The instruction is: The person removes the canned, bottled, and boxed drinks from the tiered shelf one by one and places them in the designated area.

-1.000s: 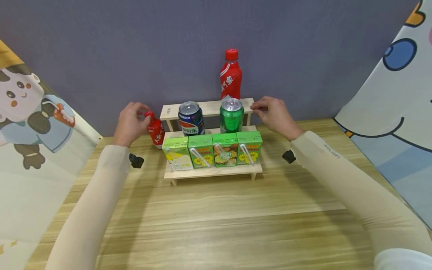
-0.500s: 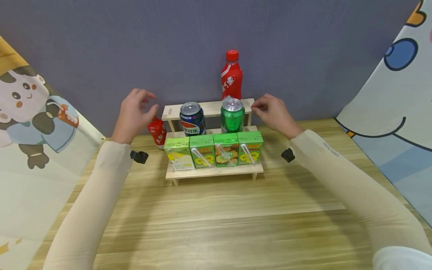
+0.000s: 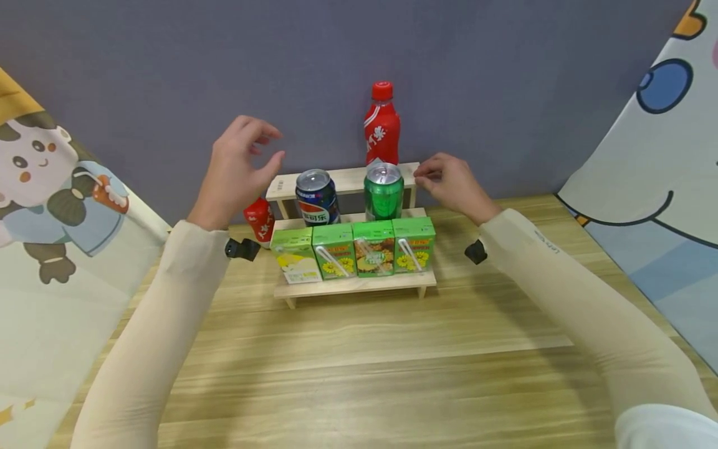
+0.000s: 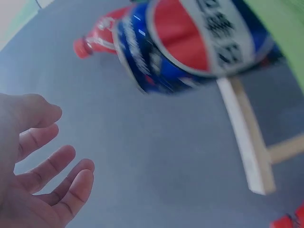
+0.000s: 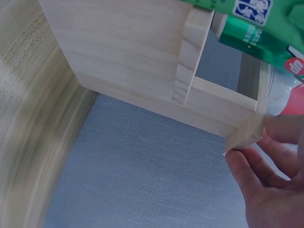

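My left hand (image 3: 238, 165) hovers above the left end of the wooden tiered rack (image 3: 350, 179), thumb and fingers apart, holding nothing. Below it a red bottle (image 3: 260, 221) stands on the table, its top hidden behind the hand. With thumb and fingers, my right hand (image 5: 275, 166) pinches the right end of the rack's upper board. Another red bottle (image 3: 382, 134) stands upright on that board. One step lower are a blue cola can (image 3: 317, 198) and a green can (image 3: 384, 193). Several green juice boxes (image 3: 336, 252) line the front step.
The rack stands on a wood-grain table (image 3: 359, 362) close to a grey back wall (image 3: 314, 75). Printed cartoon panels (image 3: 62, 187) flank the table on both sides. A small black wrist camera (image 3: 242, 249) sits at my left wrist, another at my right.
My left hand has let go of the small red bottle's cap, then risen and shifted right over the rack's left end. The right hand keeps its hold on the rack.
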Demonstrator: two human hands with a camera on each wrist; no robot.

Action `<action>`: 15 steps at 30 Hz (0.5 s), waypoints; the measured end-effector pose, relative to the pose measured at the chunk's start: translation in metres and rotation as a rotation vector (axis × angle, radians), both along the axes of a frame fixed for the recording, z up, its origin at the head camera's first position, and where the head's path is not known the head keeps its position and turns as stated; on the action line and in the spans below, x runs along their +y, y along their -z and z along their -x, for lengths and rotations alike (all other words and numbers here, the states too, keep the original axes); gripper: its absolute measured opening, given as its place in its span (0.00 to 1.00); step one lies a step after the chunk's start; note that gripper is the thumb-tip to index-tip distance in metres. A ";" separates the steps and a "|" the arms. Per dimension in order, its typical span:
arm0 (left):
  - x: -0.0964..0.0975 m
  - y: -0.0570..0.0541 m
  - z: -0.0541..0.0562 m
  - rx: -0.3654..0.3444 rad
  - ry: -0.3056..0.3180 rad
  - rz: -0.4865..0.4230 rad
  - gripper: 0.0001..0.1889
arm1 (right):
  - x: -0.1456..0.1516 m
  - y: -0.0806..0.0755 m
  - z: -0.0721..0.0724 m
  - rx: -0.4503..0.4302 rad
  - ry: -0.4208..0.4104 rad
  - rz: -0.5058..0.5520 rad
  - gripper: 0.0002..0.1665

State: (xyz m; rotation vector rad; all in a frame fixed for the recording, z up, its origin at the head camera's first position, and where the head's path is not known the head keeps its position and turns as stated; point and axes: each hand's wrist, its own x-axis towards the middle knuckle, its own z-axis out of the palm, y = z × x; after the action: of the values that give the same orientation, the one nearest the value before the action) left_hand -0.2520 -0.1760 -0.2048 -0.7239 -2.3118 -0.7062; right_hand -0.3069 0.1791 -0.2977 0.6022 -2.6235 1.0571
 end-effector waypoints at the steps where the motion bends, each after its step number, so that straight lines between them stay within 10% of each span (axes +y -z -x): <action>1: 0.004 -0.003 -0.001 0.008 0.012 0.005 0.11 | 0.000 -0.001 0.000 0.005 -0.001 -0.003 0.11; 15: 0.053 -0.027 -0.002 -0.007 0.058 0.097 0.13 | -0.002 0.000 -0.001 0.021 0.002 -0.015 0.11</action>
State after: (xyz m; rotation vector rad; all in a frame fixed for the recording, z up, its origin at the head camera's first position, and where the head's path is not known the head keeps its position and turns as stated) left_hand -0.2498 -0.1233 -0.1778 -0.8362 -2.3528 -0.6271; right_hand -0.3055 0.1768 -0.2974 0.6102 -2.6157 1.0251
